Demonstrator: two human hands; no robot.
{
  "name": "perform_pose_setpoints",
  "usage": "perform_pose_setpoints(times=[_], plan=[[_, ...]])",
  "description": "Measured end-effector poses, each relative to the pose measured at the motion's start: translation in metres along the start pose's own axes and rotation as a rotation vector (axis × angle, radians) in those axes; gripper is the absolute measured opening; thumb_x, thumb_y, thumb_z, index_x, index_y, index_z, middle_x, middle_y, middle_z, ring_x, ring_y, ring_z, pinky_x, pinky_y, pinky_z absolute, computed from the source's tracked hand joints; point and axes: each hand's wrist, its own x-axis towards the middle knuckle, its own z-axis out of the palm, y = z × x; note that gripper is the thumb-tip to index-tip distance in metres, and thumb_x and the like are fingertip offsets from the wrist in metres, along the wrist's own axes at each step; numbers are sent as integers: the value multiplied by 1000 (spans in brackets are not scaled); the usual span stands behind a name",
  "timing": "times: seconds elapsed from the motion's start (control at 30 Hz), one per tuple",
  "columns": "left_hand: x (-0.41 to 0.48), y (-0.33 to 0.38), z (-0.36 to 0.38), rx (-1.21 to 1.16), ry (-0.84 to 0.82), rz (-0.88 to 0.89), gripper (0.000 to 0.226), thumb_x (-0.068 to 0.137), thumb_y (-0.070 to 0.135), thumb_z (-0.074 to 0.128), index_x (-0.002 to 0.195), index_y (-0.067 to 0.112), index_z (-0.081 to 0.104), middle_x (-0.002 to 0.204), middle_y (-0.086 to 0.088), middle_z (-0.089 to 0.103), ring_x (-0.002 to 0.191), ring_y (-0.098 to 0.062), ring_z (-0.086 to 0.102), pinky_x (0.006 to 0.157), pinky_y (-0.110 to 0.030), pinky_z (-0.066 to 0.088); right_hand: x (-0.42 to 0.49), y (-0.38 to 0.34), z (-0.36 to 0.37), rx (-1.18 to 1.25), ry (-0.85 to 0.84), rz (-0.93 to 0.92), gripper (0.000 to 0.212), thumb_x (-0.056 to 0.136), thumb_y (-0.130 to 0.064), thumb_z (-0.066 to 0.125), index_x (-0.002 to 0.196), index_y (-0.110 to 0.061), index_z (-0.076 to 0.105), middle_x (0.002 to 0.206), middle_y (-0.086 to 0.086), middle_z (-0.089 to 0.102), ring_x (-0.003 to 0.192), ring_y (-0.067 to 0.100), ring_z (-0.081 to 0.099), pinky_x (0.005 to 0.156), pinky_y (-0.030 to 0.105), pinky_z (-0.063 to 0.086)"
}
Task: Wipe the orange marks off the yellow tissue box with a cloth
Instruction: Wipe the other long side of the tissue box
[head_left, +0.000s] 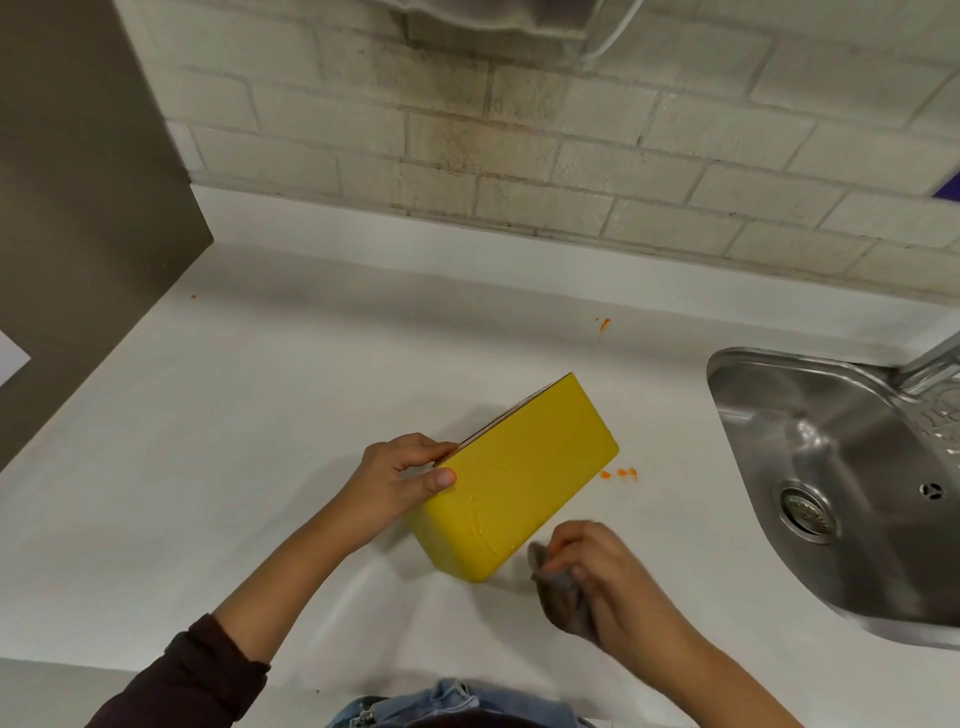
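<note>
The yellow tissue box (514, 478) lies tilted on its side on the white counter, one long yellow face turned up toward me. My left hand (400, 480) grips its left end, thumb on the near face and fingers over the top edge. My right hand (597, 571) holds a crumpled grey cloth (558, 592) just right of the box's near corner, slightly blurred, apart from the box. No orange marks show on the visible yellow face. Small orange smears (621, 473) lie on the counter beside the box's right corner.
A steel sink (831, 467) with a drain fills the right side. Another orange spot (603, 325) marks the counter near the brick wall (519, 156). A brown panel (78, 208) stands at the left. The counter's front edge runs by my waist.
</note>
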Motion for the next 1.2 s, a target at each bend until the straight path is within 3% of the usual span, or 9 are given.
perform_pose_setpoints(times=[0.17, 0.3, 0.5, 0.6, 0.7, 0.83, 0.93, 1.03, 1.2], plan=[[-1, 0, 1, -22, 11, 1, 75, 46, 88, 55, 102, 37, 62, 99, 10, 63, 92, 7, 60, 77, -8, 44, 19, -6, -17, 397, 562, 358, 28, 99, -21, 38, 90, -25, 64, 91, 0, 69, 87, 15, 65, 79, 22, 50], [-1, -2, 2, -18, 15, 2, 72, 47, 88, 55, 99, 39, 63, 98, 9, 64, 93, 5, 60, 79, -13, 43, 52, -5, -17, 643, 759, 473, 31, 102, -14, 34, 92, -20, 62, 91, 8, 67, 86, 22, 63, 79, 32, 52], [-2, -4, 1, -24, 36, 8, 67, 47, 88, 55, 94, 42, 65, 95, 7, 65, 91, 5, 61, 76, -10, 44, 79, 0, -19, 640, 943, 505, 29, 102, -13, 34, 90, -22, 59, 93, 7, 63, 90, 21, 60, 84, 35, 50], [-2, -5, 1, -26, 36, 5, 64, 48, 87, 56, 93, 44, 66, 94, 7, 66, 91, 3, 61, 76, -10, 44, 80, -1, -26, 865, 940, 506, 27, 103, -16, 34, 92, -22, 57, 86, 4, 65, 77, 17, 64, 75, 35, 54], [-1, -7, 0, -32, 35, 0, 57, 49, 86, 56, 91, 48, 67, 93, 8, 67, 92, 2, 61, 76, -12, 45, 76, -8, -29, 1012, 858, 487, 25, 102, -16, 36, 93, -21, 58, 82, 2, 67, 79, 20, 63, 79, 40, 50], [-1, -7, -3, -50, 35, -10, 51, 49, 86, 57, 86, 53, 68, 93, 18, 68, 92, 3, 61, 75, -11, 46, 65, -24, -47, 573, 722, 346, 36, 102, -12, 35, 85, -31, 60, 80, -3, 66, 76, 14, 62, 73, 33, 51], [0, -6, -7, -65, 62, -8, 56, 48, 86, 57, 88, 49, 68, 93, 12, 68, 89, 4, 62, 74, -9, 46, 47, -37, -71, 293, 550, 255, 34, 100, -15, 40, 83, -38, 60, 80, -7, 63, 72, 14, 59, 63, 37, 53], [2, -5, -9, -53, 56, -5, 60, 48, 87, 56, 90, 46, 67, 93, 13, 67, 88, 4, 62, 72, -9, 45, 32, -47, -87, -65, 399, 232, 24, 93, -25, 38, 89, -40, 57, 83, -13, 64, 72, 9, 60, 49, 15, 48], [1, -6, -10, -43, 61, -18, 62, 47, 87, 56, 90, 43, 67, 90, 19, 69, 87, 5, 62, 75, -17, 43, 30, -65, -92, -90, 415, 153, 30, 97, -8, 42, 91, -32, 57, 93, -17, 63, 83, 1, 60, 69, 9, 44]])
